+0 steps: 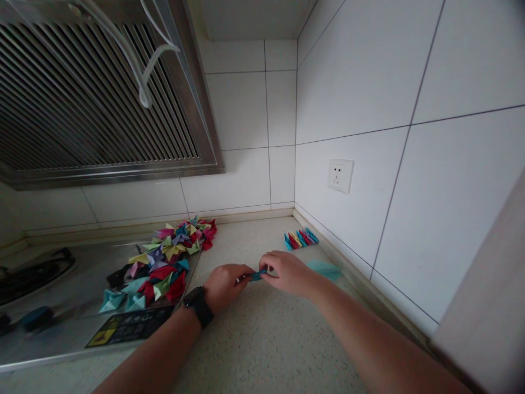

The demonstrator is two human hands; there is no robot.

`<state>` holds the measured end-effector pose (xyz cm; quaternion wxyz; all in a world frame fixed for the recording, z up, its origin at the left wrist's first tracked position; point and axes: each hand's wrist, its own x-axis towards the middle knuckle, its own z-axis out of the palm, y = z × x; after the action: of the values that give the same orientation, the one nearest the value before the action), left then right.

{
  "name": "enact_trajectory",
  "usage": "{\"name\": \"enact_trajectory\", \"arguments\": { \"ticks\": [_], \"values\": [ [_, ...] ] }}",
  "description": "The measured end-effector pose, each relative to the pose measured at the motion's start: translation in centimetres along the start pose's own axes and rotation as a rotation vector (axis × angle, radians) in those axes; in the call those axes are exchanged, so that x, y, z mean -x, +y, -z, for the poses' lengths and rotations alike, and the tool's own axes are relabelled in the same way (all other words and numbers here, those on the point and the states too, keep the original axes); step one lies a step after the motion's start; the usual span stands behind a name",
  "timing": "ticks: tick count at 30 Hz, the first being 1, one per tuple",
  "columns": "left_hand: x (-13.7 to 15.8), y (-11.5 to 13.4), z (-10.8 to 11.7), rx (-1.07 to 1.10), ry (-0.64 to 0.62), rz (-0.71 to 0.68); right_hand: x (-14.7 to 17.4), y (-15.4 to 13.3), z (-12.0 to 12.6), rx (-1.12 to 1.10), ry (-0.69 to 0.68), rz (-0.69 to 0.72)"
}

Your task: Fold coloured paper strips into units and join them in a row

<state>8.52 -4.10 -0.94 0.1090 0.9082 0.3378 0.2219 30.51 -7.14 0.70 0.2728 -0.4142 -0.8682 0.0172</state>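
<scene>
Between my two hands is a small piece of folded blue paper [257,275], held just above the speckled countertop [262,334]. My left hand [229,282], with a dark watch on its wrist, pinches the paper's left end. The fingers of my right hand [283,271] are closed on its right end, and they hide part of it. Beyond my right hand, a row of folded paper pieces [301,239] in blue, red and yellow lies near the wall. A translucent teal sheet or bag [326,269] rests beside my right forearm.
To the left, a heap of colourful origami pieces [168,257] covers part of the steel gas stove [74,328]. A range hood [110,109] with a hanging white cable [144,96] is overhead. The tiled right wall bears a socket [340,175].
</scene>
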Motion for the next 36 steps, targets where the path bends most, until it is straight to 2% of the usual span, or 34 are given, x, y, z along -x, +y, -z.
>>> {"name": "enact_trajectory", "arguments": {
  "ticks": [18,36],
  "values": [
    [0.03,0.11,-0.08,0.07,0.018,0.003,0.06,-0.16,0.13,0.006,0.011,0.015],
    [0.05,-0.37,-0.09,0.023,0.015,0.031,0.07,-0.19,0.27,0.01,-0.005,0.015]
  ]
}}
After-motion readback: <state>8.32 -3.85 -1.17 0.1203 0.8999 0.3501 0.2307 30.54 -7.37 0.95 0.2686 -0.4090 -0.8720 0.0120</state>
